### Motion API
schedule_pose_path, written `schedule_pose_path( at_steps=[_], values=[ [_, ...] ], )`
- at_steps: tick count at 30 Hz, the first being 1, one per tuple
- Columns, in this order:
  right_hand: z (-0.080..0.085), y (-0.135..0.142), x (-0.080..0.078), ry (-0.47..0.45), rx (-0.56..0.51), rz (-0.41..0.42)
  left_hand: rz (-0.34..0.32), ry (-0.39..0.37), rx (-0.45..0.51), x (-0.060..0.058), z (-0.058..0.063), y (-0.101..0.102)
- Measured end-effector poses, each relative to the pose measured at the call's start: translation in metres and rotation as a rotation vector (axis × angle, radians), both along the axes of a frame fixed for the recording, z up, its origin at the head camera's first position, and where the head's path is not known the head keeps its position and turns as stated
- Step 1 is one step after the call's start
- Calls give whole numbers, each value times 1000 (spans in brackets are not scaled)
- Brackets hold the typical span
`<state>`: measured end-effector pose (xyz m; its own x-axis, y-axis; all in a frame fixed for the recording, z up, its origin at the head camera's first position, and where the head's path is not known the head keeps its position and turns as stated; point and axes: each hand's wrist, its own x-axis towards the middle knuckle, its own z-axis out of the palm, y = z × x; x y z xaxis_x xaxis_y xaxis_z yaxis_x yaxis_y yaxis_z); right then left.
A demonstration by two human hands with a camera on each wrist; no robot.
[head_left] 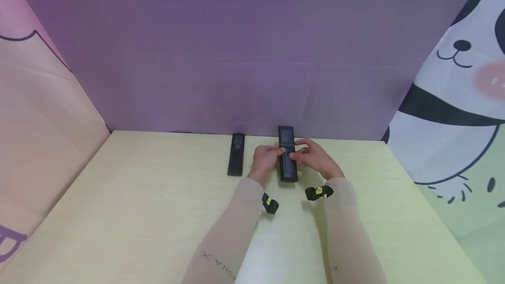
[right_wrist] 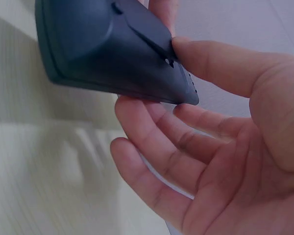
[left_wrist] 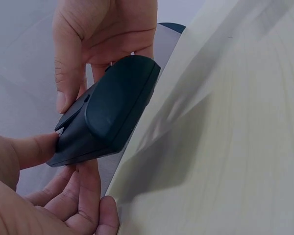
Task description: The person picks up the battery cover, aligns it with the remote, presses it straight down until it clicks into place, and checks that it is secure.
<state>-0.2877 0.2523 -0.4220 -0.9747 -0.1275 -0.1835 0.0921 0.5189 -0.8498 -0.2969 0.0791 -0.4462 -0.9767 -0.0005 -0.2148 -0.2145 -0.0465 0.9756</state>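
Note:
Both hands hold a black remote control (head_left: pixel 288 161) above the table's far edge, with its label side up. My left hand (head_left: pixel 265 161) grips its left side, thumb on the upper face and fingers beneath. From the right, my right hand (head_left: pixel 315 157) pinches it, its thumb (right_wrist: pixel 210 63) on the back and fingers underneath. The battery cover (left_wrist: pixel 77 111) looks slightly raised at one edge, leaving a narrow gap. Inside that gap nothing can be made out. A second black remote (head_left: pixel 236 154) lies on the table left of my left hand, a pale label towards its far end.
The pale wooden table (head_left: pixel 158 205) ends at a purple cloth wall (head_left: pixel 236 56). A panda-print panel (head_left: pixel 449 143) stands at the right and a pink-beige one (head_left: pixel 35 122) at the left. Small black wrist cameras (head_left: pixel 270 204) sit on both sleeves.

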Motion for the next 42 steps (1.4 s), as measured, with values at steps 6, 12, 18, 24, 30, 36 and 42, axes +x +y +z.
schedule_pose_path(
  at_steps=[6, 12, 18, 24, 30, 36, 42],
  values=[
    [1, -1, 1, -23, 5, -8, -14, -5, 27, 0, 2, -1],
    [3, -1, 2, -32, 21, -29, -48, -6, 77, -3, 1, -2],
    [1, 0, 0, -34, 16, -33, -82, -13, 23, -3, 0, -5],
    [1, -1, 0, -41, -1, -36, -88, -19, -6, -3, 0, -6],
    [2, 0, 1, -38, -21, -32, -78, -13, -2, -2, 0, -4],
    [1, -1, 1, -34, -13, -33, -71, 4, 2, 0, 1, -4],
    [-1, -1, -1, -34, 14, -39, -60, 2, -3, 0, 1, -3]
  ],
)
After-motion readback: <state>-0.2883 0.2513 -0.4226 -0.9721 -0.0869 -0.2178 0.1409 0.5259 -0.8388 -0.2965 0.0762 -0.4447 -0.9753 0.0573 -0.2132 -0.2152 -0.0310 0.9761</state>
